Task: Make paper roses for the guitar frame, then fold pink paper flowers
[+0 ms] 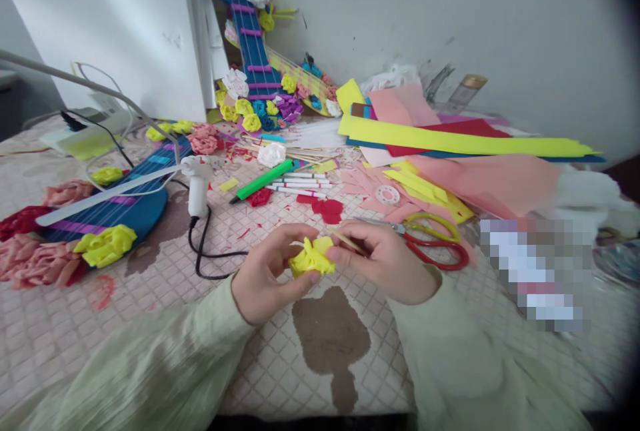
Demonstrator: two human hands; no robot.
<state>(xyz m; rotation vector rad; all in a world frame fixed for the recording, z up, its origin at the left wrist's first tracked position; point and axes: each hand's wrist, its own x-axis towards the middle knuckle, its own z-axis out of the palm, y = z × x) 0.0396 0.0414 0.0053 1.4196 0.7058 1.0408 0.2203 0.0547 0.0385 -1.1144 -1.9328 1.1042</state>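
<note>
Between my hands, above the front middle of the table, is a yellow crepe-paper flower (311, 257). My left hand (267, 274) curls around its left side, thumb below and fingers above. My right hand (383, 259) pinches the flower's right edge and also grips a thin wooden stick (349, 241), which slants out between its fingers. Scissors with red and yellow handles (440, 251) lie just beyond the right hand. Left of my hands stands a white hot glue gun (197, 184) with a black cord.
A blue paper guitar with flowers (150, 207) lies at left; another blue guitar (257, 51) leans on the wall. Several markers (303, 184), a green pen (263, 181), a tape roll (387, 195) and yellow paper strips (465, 139) lie behind. A pixelated object (535, 277) is at right.
</note>
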